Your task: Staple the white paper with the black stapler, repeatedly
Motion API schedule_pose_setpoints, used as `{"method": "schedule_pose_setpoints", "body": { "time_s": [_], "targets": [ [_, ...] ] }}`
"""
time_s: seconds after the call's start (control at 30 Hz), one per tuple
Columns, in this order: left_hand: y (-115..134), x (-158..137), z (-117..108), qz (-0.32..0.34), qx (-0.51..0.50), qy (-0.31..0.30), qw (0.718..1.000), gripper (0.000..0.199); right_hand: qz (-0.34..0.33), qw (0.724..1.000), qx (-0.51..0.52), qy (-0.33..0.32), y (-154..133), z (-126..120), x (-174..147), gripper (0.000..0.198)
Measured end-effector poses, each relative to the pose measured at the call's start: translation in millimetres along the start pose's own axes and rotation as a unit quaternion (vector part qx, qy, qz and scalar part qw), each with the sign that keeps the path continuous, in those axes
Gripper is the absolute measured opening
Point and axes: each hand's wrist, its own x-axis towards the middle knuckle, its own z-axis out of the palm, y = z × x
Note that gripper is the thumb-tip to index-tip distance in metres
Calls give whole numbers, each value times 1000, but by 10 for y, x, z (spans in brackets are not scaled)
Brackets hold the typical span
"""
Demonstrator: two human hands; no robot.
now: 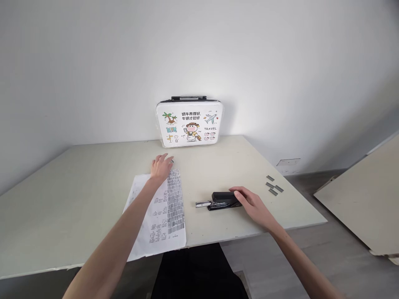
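Note:
My left hand (160, 168) is at the top edge of the printed papers (158, 232), palm down. Its thumb and forefinger close around a small grey strip of staples (172, 161), which is partly hidden by the fingers. To the right, my right hand (252, 204) grips the rear end of a black stapler (222, 199) lying on the table. The stapler's silver magazine (203, 204) sticks out of the front, pointing left.
Several staple strips (270, 185) lie near the right edge of the white table (90, 182). A white case (190, 124) with cartoon prints stands against the wall at the back. A wall socket (288, 162) and a pale panel (364, 203) are beyond the table's right side.

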Motion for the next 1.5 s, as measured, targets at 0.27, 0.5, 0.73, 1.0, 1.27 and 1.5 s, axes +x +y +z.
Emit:
{"method": "schedule_pose_setpoints", "body": {
  "time_s": [0.27,0.5,0.73,1.0,1.27,1.5],
  "targets": [
    [-22,20,-15,-25,-112,-18,993,24,-5,1000,-3,4,-29,-9,-6,49],
    [203,-61,-196,-74,-322,-17,944,35,2,1000,8,-1,-19,-6,-1,46],
    [667,-427,-455,-72,-534,-131,832,55,9,1000,17,-7,-23,-15,-13,45],
    [918,-947,-742,-93,-582,-184,787,43,9,1000,11,-8,6,-17,-11,45],
    [1009,-1229,-747,-66,-503,-236,829,36,3,1000,7,-3,27,-14,-12,47],
    [973,-1309,-641,-48,-492,-241,835,29,-2,1000,0,1,17,-13,-15,48]
  ]
}}
